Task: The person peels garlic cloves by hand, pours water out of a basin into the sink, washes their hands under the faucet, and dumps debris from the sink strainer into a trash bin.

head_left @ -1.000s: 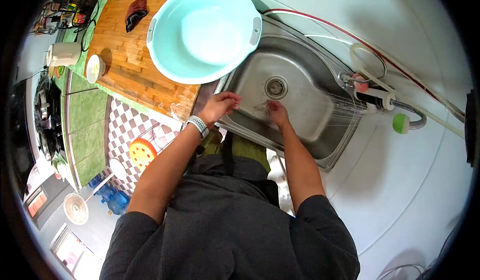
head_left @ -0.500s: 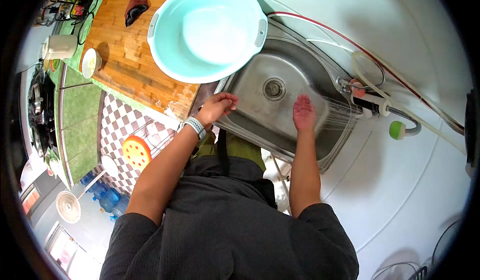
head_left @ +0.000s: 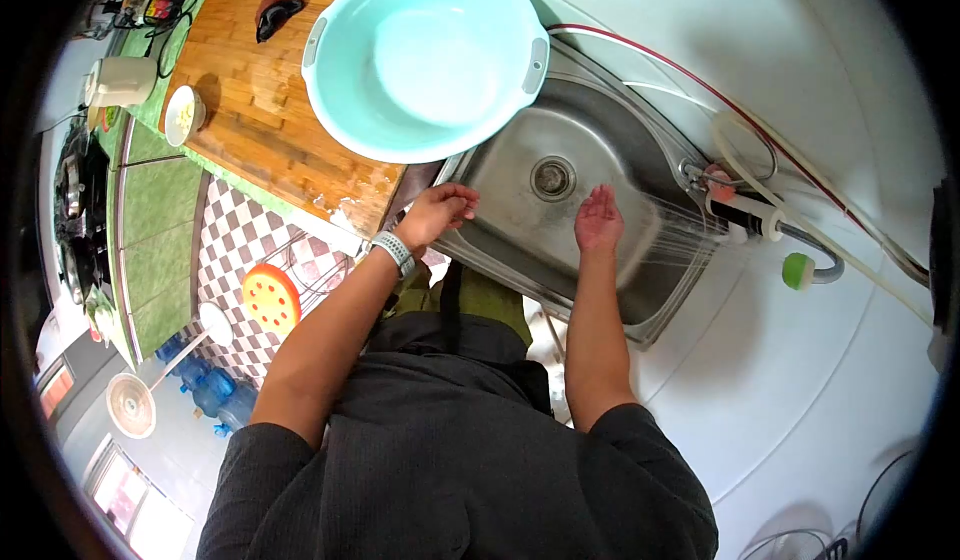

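Observation:
My right hand [head_left: 599, 222] is over the metal sink [head_left: 600, 145], palm up, its fingers stretched out and nothing in it. Water sprays leftward from the faucet [head_left: 742, 210] across the basin beside this hand. My left hand [head_left: 440, 214], with a watch [head_left: 394, 251] on its wrist, hangs at the sink's left front edge with its fingers curled. Whether anything is between those fingers is too small to tell. Just beyond it a large light-blue basin [head_left: 430, 70] rests partly on the wooden board and partly over the sink's edge.
On the wooden board [head_left: 250, 80] lie a dark red cloth [head_left: 280, 5] and a white bowl [head_left: 184, 116] with pale pieces in it. An orange stool [head_left: 271, 300] stands on the floor at the left. Hoses [head_left: 690, 65] run along the wall behind the sink.
My right hand has moved from beside the drain to the right, then slightly back left, and its fingers have opened with the palm up. My left hand has barely moved.

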The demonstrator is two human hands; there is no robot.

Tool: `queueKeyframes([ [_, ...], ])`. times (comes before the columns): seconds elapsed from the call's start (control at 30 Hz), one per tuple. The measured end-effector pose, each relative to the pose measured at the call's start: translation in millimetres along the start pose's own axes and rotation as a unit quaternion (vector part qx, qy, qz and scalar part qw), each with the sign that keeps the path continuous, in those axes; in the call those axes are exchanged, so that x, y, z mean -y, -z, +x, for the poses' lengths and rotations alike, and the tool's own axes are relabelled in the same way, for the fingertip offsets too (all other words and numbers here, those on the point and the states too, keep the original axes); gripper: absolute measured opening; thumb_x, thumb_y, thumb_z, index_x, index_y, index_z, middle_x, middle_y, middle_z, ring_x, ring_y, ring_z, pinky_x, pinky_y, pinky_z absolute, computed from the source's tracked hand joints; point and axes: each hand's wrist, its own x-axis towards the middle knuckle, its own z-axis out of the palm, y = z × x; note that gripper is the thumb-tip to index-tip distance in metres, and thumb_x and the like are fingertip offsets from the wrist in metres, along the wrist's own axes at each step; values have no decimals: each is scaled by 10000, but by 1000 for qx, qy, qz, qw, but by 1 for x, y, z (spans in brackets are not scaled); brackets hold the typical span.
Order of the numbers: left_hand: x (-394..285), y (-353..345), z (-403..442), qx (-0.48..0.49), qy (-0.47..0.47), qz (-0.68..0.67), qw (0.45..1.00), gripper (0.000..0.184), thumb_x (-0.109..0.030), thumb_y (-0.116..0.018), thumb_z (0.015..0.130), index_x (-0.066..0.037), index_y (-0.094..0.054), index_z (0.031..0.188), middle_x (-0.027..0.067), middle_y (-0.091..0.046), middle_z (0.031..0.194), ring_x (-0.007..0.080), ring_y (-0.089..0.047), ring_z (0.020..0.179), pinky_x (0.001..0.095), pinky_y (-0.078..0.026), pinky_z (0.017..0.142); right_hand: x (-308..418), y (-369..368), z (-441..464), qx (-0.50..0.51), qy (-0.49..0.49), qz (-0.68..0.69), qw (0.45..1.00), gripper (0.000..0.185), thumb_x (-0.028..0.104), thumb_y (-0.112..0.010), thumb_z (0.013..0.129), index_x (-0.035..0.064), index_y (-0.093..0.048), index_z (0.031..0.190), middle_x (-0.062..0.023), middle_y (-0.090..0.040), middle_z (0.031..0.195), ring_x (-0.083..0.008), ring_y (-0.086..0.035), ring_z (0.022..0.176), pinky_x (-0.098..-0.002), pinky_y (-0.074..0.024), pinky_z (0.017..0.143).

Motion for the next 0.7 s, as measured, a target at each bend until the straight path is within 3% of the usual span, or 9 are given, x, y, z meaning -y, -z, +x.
queueKeyframes([
  [0.07,0,1,-3,3,2,6,1000,279,-158,-466,1023,-61,-628,1228,13,-661,1139,102,-605,1008,269,-476,891,-6,2,3,-25,15,51,998,227,78,-599,938,70,-662,1156,-57,-695,1126,-208,-664,948,-322,-544,796],
  [0.13,-1,2,-5,5,1,12,1000,279,-152,-465,1021,-63,-628,1229,10,-660,1139,100,-603,1002,263,-474,887,-20,8,8,13,17,-272,962,226,65,-582,934,52,-658,1146,-59,-694,1139,-192,-666,938,-342,-547,792],
  [0.17,-2,2,-7,7,2,18,1000,280,-146,-464,1019,-64,-628,1231,7,-660,1139,97,-601,997,257,-472,883,-26,7,9,14,17,-272,962,226,65,-582,934,52,-658,1146,-59,-694,1139,-192,-666,938,-342,-547,792],
  [0.23,-3,1,-13,1,6,16,1000,283,-136,-462,1017,-61,-628,1233,10,-659,1139,97,-600,989,254,-472,875,-39,6,14,31,30,-576,816,252,67,-593,906,56,-660,1149,-102,-685,1170,-244,-667,993,-391,-551,831],
  [0.27,-2,0,-15,-4,10,13,1000,286,-126,-459,1015,-57,-627,1236,14,-659,1139,97,-599,982,251,-471,867,-44,10,20,30,28,-577,816,252,67,-593,906,56,-660,1149,-102,-685,1170,-244,-667,993,-391,-551,831],
  [0.33,7,4,-11,-1,6,7,1000,288,-118,-458,1014,-50,-625,1238,19,-659,1139,100,-599,978,251,-471,862,-53,18,31,94,216,-840,488,328,83,-624,873,78,-646,1200,-154,-638,1260,-308,-631,1128,-422,-531,931],
  [0.43,12,8,-13,-1,2,4,1000,288,-109,-458,1014,-35,-622,1240,31,-659,1141,108,-601,974,251,-472,853,-60,7,18,108,184,-881,423,486,51,-613,839,119,-604,1320,-176,-580,1346,-354,-592,1190,-421,-476,1014],
  [0.53,13,10,-20,-4,1,3,1000,286,-111,-463,1017,-25,-621,1240,40,-660,1146,115,-603,976,251,-474,852,-66,-22,-4,92,124,-919,364,479,48,-601,846,114,-607,1320,-186,-565,1366,-347,-561,1232,-438,-460,1038],
  [0.7,21,17,-25,-11,4,-18,1000,282,-112,-471,1021,-18,-618,1243,54,-662,1150,120,-601,996,258,-479,878,-80,0,23,92,181,-926,318,446,69,-601,855,117,-621,1298,-172,-617,1284,-356,-601,1163,-454,-493,993],
])
